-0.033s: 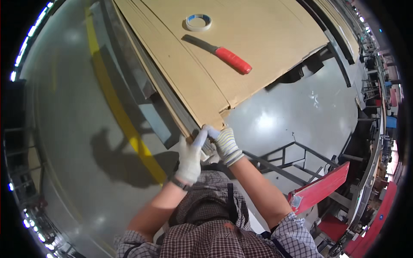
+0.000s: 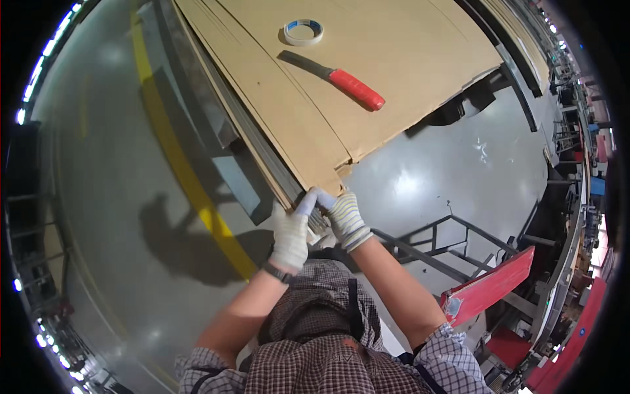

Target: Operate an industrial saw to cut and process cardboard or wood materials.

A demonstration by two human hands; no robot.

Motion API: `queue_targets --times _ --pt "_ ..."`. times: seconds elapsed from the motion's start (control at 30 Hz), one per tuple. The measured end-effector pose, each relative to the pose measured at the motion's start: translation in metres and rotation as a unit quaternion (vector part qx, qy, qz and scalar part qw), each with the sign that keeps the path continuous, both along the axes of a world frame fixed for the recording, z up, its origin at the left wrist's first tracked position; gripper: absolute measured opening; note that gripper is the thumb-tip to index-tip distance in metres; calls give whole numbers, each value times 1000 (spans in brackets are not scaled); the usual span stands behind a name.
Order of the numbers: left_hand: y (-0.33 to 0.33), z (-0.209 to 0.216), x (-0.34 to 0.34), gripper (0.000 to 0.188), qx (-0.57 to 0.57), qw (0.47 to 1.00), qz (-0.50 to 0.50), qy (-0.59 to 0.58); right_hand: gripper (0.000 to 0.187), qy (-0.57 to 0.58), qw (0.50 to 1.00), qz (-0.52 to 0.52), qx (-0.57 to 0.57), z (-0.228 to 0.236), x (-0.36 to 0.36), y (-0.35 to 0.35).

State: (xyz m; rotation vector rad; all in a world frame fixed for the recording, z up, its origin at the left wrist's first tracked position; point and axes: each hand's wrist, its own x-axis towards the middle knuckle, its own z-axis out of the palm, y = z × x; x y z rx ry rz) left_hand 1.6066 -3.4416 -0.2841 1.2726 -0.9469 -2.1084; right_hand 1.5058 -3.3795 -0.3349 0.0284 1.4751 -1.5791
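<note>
A large brown cardboard sheet point(image 2: 394, 72) lies flat in front of me, its narrow near end reaching toward my body. My left hand point(image 2: 291, 235), in a pale knit glove, is closed around the left edge of that end, thumb toward the other hand. My right hand point(image 2: 346, 217), in a striped glove, grips the end's right corner with bent fingers. The two hands almost touch, and their fingertips partly hide the edge. Farther off, a knife point(image 2: 354, 88) with a red handle and dark blade rests on the cardboard. Beyond it lies a white tape roll point(image 2: 303, 41).
Grey metal framing point(image 2: 239, 187) runs below the sheet's left side. A yellow floor stripe point(image 2: 174, 151) passes at the left. To my right stand a dark metal frame point(image 2: 420, 253) and a red panel point(image 2: 492, 285). More racks line the far right.
</note>
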Motion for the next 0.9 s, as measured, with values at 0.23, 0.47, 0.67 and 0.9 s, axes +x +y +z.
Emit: queue_targets --times 0.23,0.47,0.67,0.9 --pt "-11 -10 9 44 62 997 -11 53 45 -31 998 -28 -39 14 2 -7" --pt "2 -11 4 47 16 998 26 59 45 -21 999 -43 -26 13 5 -10" --pt "-5 -19 10 44 28 995 9 94 39 -15 999 -24 -21 18 3 -9" --pt "0 -36 22 37 -21 996 -27 82 47 14 999 -24 20 8 3 -14"
